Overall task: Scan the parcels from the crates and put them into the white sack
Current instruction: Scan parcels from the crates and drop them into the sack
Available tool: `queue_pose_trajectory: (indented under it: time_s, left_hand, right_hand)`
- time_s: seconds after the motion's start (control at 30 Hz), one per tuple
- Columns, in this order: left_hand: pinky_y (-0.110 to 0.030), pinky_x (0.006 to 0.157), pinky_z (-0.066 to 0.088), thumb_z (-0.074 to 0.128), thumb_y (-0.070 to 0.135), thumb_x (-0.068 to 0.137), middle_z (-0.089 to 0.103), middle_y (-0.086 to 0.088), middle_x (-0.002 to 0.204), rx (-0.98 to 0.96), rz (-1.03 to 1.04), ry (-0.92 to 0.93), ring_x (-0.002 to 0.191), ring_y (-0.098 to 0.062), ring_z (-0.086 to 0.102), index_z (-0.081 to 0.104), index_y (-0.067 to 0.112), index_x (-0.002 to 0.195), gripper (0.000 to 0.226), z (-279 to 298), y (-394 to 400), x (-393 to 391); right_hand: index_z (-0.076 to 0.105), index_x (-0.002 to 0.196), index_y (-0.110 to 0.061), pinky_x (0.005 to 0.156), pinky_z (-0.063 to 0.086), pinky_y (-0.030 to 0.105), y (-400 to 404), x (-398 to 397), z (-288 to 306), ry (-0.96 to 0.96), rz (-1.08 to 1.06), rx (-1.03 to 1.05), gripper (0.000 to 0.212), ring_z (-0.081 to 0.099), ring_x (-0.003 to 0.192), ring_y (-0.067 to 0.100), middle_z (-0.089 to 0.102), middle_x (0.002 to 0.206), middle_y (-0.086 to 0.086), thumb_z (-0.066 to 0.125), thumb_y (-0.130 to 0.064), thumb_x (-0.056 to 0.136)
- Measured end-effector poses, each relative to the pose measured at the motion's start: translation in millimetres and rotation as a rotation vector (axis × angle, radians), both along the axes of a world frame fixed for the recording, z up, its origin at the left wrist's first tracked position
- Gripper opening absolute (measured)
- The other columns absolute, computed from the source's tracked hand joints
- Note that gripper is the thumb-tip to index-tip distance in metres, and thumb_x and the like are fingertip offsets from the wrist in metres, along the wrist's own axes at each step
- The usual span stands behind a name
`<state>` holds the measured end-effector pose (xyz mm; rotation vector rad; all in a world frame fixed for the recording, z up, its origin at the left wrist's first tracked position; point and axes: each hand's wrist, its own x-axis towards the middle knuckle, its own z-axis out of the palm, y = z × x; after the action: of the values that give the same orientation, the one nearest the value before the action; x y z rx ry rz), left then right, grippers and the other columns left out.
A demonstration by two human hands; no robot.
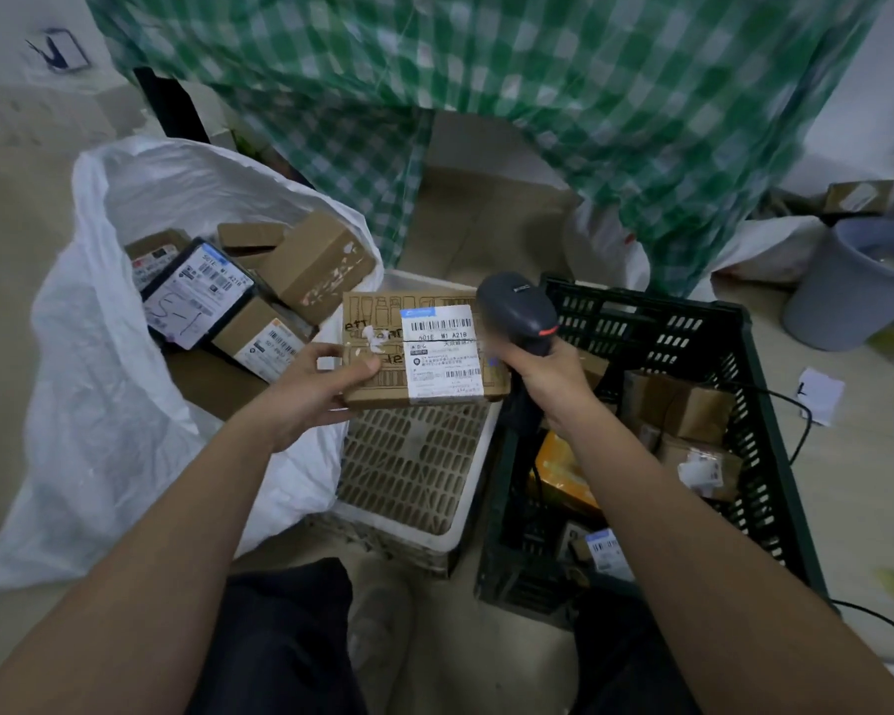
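floor (1, 209): beige | curtain (589, 95): green checked | bin (847, 286): grey

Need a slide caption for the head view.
Left hand holds a labelled parcel; right hand grips the scanner.

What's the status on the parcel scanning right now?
Left hand grips labelled parcel over white crate. Right hand holds scanner beside its label. White sack open; nothing in the way.

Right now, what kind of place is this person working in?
Probably a small parcel sorting room. A black handheld barcode scanner in the right hand points at a brown cardboard parcel with a white label, a big white plastic sack holds boxes, and a dark green plastic crate holds more.
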<state>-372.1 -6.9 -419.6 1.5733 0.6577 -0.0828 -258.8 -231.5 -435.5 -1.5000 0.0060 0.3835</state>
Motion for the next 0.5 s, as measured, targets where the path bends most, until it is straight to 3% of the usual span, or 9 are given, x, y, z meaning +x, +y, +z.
queue_pose_trajectory:
  time_s: [0.17,0.27,0.33,0.37,0.5]
  left_hand:
    - [-0.028,0.069,0.051,0.068,0.022,0.088,0.063,-0.005,0.106,0.063,0.073,-0.066,0.091,-0.017,0.065,0.028,0.028,0.138,0.065,-5.5,-8.9,6.0]
    - [-0.029,0.068,0.049,0.065,0.017,0.090,0.061,-0.005,0.108,0.023,0.179,-0.108,0.085,-0.013,0.063,0.021,0.025,0.140,0.067,-12.6,-7.7,8.3]
    - [-0.034,0.075,0.051,0.066,0.014,0.090,0.059,-0.010,0.118,0.002,0.223,-0.133,0.088,-0.015,0.063,0.019,0.026,0.143,0.072,-17.9,-2.8,8.8]
    - [-0.038,0.080,0.051,0.066,0.014,0.090,0.058,-0.012,0.122,-0.008,0.243,-0.143,0.090,-0.017,0.063,0.019,0.026,0.144,0.072,-19.3,-0.2,9.2]
    - [-0.050,0.096,0.048,0.065,0.014,0.090,0.053,-0.015,0.130,-0.012,0.300,-0.176,0.103,-0.027,0.061,0.018,0.028,0.144,0.073,-19.4,4.1,13.0]
  right_hand:
    - [0.061,0.093,-0.020,0.076,0.045,0.028,-4.0,0.6,-3.1,-0.227,-0.019,-0.368,0.017,0.061,0.090,0.015,0.066,0.088,-0.002,0.075,-0.024,0.084]
    - [0.064,0.079,-0.012,0.069,0.052,0.039,-7.2,-5.1,-3.7,-0.199,0.029,-0.439,0.020,0.066,0.077,0.024,0.067,0.072,0.007,0.073,-0.029,0.084]
    - [0.068,0.083,-0.006,0.072,0.056,0.048,-7.8,-9.1,-3.8,-0.161,0.090,-0.441,0.023,0.069,0.077,0.031,0.069,0.076,0.018,0.072,-0.028,0.084]
    - [0.068,0.084,-0.004,0.069,0.056,0.046,-8.6,-10.7,-3.1,-0.161,0.125,-0.453,0.023,0.069,0.076,0.030,0.069,0.076,0.019,0.072,-0.027,0.085]
    - [0.068,0.090,0.004,0.044,0.045,0.015,-12.4,-20.4,-3.1,-0.165,0.241,-0.488,0.021,0.066,0.063,0.014,0.068,0.076,0.015,0.067,-0.017,0.089]
